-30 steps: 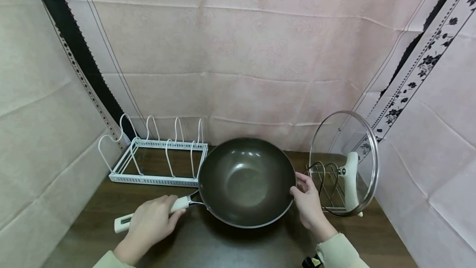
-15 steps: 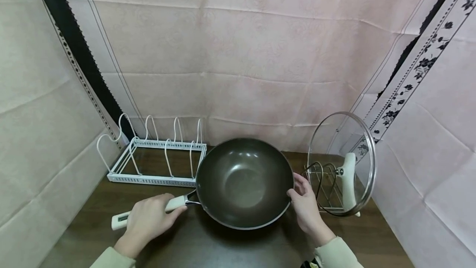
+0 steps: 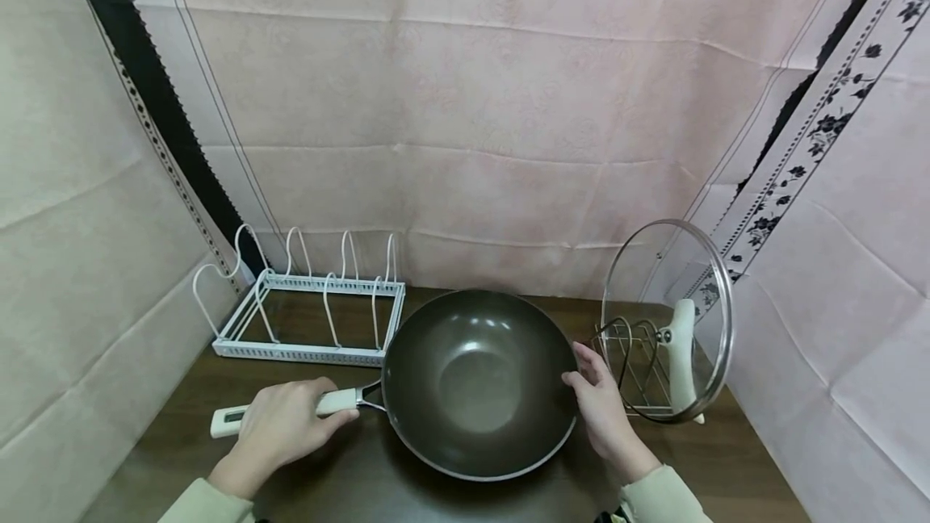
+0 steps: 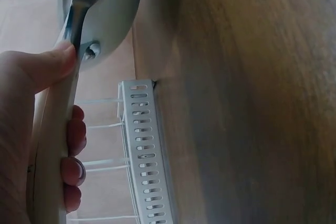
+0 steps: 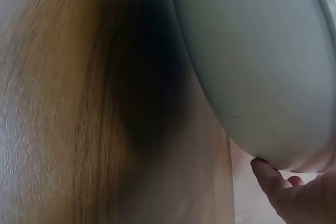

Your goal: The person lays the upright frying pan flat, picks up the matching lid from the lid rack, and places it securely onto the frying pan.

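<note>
A wok (image 3: 479, 382) with a dark inside and a pale outer side is raised off the wooden table, its inside facing me. My left hand (image 3: 283, 426) grips its white handle (image 3: 337, 402); in the left wrist view the fingers (image 4: 73, 174) curl round the handle below the metal bracket (image 4: 79, 17). At the far rim my right hand (image 3: 603, 410) pinches the edge, thumb over the inner side and fingers behind. The right wrist view shows a fingertip (image 5: 261, 165) against the pale outer wall (image 5: 257, 66), with a dark shadow on the wood beneath.
A white wire rack (image 3: 305, 352) stands at the back left, close to the wok. On the right, a glass lid (image 3: 729, 321) with a white handle (image 3: 681, 353) stands upright in a small wire rack (image 3: 654, 408). Cloth-covered walls (image 3: 465, 103) enclose the table (image 3: 734, 466).
The wok has come down and toward me in the head view, mostly in the last half second. Both hands keep their hold; the left hand has shifted slightly left. The racks stay put.
</note>
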`<state>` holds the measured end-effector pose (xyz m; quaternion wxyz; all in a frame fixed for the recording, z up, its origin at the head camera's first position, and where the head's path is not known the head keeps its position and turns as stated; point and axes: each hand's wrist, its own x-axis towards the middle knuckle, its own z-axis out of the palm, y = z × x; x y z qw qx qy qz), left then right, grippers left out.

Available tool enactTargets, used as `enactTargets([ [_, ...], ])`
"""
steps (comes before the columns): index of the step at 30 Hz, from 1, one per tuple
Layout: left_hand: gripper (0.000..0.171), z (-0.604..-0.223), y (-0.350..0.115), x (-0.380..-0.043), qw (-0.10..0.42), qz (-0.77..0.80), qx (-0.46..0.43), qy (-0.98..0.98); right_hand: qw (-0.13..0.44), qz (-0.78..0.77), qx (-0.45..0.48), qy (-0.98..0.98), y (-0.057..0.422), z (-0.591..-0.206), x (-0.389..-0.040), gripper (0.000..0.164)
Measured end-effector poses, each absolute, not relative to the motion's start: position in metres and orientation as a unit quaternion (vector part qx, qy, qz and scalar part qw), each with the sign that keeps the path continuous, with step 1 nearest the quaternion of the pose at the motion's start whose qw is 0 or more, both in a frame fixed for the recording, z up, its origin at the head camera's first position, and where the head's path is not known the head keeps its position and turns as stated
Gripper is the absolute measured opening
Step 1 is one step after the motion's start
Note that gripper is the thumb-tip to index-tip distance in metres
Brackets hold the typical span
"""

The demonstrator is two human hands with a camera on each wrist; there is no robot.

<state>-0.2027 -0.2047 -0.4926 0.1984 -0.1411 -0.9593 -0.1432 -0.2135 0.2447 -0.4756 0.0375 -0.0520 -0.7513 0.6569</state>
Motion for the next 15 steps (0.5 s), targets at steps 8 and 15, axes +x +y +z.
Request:
enactTargets([
  [8, 0.039, -0.488, -0.207, -0.208, 0.192, -0.122, -0.171, -0.959, 0.031, 0.641, -0.058, -0.765, 0.254, -0.485, -0.218, 0.049],
  [15, 0.040, -0.481, -0.208, -0.217, 0.199, -0.102, -0.190, -0.956, 0.038, 0.622, -0.069, -0.779, 0.257, -0.489, -0.220, 0.049],
])
